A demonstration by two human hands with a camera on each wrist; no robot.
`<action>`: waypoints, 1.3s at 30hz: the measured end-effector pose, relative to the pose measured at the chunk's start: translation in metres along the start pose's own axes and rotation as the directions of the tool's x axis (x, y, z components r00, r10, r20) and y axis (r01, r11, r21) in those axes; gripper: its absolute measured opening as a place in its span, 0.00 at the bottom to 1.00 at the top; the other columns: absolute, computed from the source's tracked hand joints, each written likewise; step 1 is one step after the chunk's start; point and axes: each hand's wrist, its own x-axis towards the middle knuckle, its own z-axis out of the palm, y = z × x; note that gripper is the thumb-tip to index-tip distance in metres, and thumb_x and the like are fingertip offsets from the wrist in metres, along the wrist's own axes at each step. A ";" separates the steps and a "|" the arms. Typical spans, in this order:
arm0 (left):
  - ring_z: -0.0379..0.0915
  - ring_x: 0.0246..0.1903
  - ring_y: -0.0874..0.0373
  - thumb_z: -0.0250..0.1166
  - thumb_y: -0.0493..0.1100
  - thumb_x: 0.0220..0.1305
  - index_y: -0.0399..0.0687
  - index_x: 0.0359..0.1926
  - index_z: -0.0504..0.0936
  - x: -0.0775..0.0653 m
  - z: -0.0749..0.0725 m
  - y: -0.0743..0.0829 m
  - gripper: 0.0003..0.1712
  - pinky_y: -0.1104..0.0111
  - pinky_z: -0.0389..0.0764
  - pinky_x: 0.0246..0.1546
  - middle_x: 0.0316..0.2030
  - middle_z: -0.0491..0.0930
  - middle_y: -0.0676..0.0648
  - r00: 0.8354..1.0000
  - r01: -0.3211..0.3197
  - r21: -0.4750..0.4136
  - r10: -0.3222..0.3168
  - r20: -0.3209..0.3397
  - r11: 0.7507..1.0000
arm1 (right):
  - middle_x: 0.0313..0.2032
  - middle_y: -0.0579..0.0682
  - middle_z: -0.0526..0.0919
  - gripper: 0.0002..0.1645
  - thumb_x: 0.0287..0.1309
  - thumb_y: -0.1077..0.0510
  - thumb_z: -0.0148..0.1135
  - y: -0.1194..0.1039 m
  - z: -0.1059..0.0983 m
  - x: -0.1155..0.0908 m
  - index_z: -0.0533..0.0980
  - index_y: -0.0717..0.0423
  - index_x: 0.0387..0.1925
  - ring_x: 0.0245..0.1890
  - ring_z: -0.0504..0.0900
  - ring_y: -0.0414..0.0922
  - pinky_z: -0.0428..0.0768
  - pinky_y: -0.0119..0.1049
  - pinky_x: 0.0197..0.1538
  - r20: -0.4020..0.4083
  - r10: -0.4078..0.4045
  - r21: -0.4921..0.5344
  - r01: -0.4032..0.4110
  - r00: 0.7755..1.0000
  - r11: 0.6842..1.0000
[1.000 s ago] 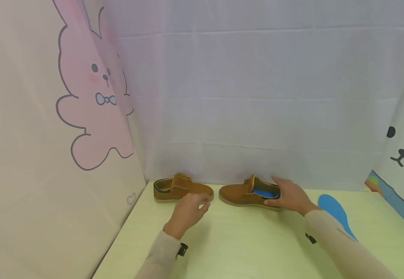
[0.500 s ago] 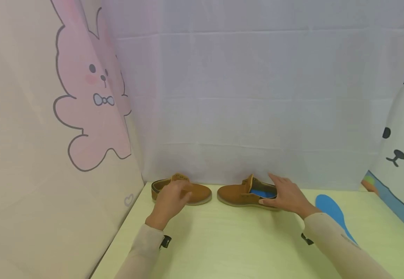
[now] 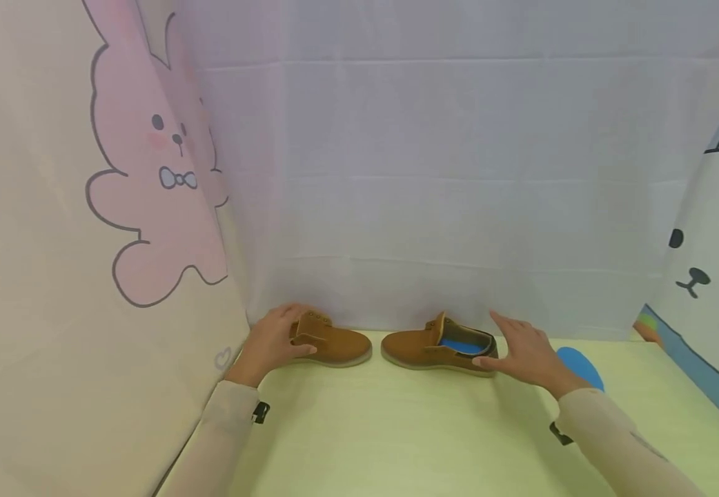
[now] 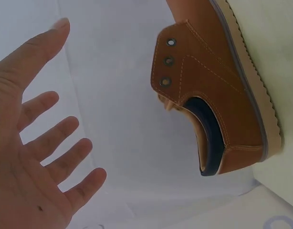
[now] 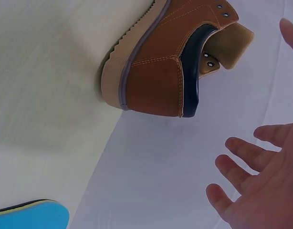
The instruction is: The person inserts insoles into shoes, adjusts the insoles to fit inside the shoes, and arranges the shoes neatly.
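A brown lace-up shoe without laces (image 3: 343,345) stands on the left with its toe pointing right. My left hand (image 3: 266,345) hovers over its heel end, fingers spread; the left wrist view shows a gap between that hand (image 4: 36,129) and the shoe (image 4: 204,90). Toe to toe with it stands a matching shoe (image 3: 406,348), a blue insole (image 3: 459,346) visible inside. My right hand (image 3: 521,353) is at this shoe's heel, fingers apart and holding nothing. In the right wrist view, the heel (image 5: 153,88) is clear of the fingers.
A loose blue insole (image 3: 579,366) lies on the pale table (image 3: 409,435), partly behind my right forearm. White cloth (image 3: 397,172) hangs right behind the shoes. Printed cloth with a pink rabbit (image 3: 148,159) encloses the left side, and another printed cloth (image 3: 707,331) the right.
My left hand has moved left, from in front of the left shoe's toe to its heel, and its fingers have spread. My right hand has drawn slightly away from the right shoe's heel.
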 end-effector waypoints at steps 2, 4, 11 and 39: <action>0.68 0.65 0.37 0.84 0.53 0.45 0.47 0.71 0.72 0.002 0.001 -0.008 0.52 0.44 0.72 0.61 0.66 0.73 0.38 1.000 0.004 -0.016 -0.003 0.015 1.000 | 0.70 0.71 0.65 0.69 0.51 0.23 0.66 0.002 0.000 -0.001 0.56 0.66 0.77 0.65 0.63 0.74 0.61 0.77 0.58 0.000 0.006 -0.006 -0.006 1.000 1.000; 0.66 0.66 0.36 0.85 0.53 0.43 0.46 0.72 0.70 0.003 0.005 -0.017 0.55 0.42 0.71 0.62 0.67 0.71 0.36 1.000 0.012 -0.026 -0.011 0.022 1.000 | 0.69 0.71 0.66 0.69 0.52 0.22 0.66 0.002 0.001 -0.003 0.56 0.66 0.77 0.65 0.64 0.73 0.61 0.77 0.59 -0.002 0.007 -0.009 -0.007 1.000 1.000; 0.59 0.69 0.32 0.84 0.60 0.43 0.43 0.78 0.58 0.010 0.028 -0.039 0.67 0.39 0.68 0.63 0.72 0.61 0.31 0.993 0.075 -0.022 -0.073 0.089 0.997 | 0.65 0.70 0.71 0.61 0.54 0.27 0.69 0.004 -0.001 -0.009 0.63 0.65 0.74 0.63 0.68 0.72 0.64 0.75 0.58 -0.052 -0.033 -0.008 0.033 0.998 0.999; 0.63 0.61 0.28 0.82 0.59 0.49 0.40 0.74 0.67 0.014 0.063 -0.073 0.57 0.37 0.76 0.51 0.64 0.68 0.27 0.956 0.204 0.036 -0.207 0.209 0.978 | 0.62 0.66 0.76 0.51 0.57 0.34 0.70 0.014 0.008 -0.011 0.69 0.62 0.70 0.62 0.71 0.69 0.67 0.73 0.58 -0.076 -0.061 0.017 0.063 0.995 0.998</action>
